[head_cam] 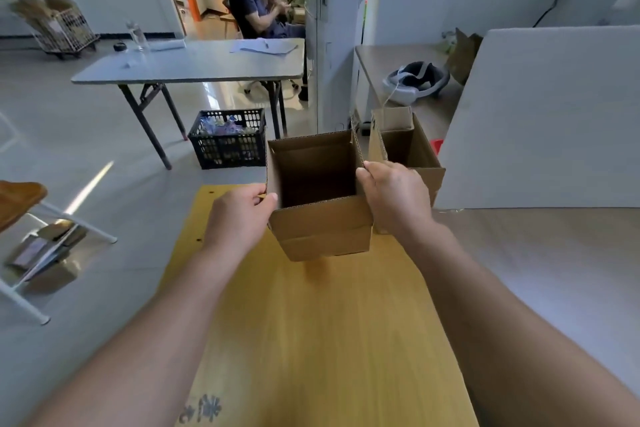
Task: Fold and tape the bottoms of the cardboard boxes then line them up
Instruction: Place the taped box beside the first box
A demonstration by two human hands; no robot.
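Note:
An open-topped cardboard box (323,230) hangs upright just above the far end of the yellow wooden table (311,340). My left hand (239,215) pinches the box's left wall at the near corner. My right hand (391,198) grips its right wall, with the thumb over the rim. A second cardboard box (412,149) stands upright with its flaps up, right behind and to the right of the held one, partly hidden by my right hand. Neither box's bottom is visible.
A large white board (540,114) leans at the right, close behind the second box. A black crate (228,139) sits on the floor beyond the table's far edge, under a grey folding table (194,66). A seated person (252,0) is far back. A white rack (52,239) stands left.

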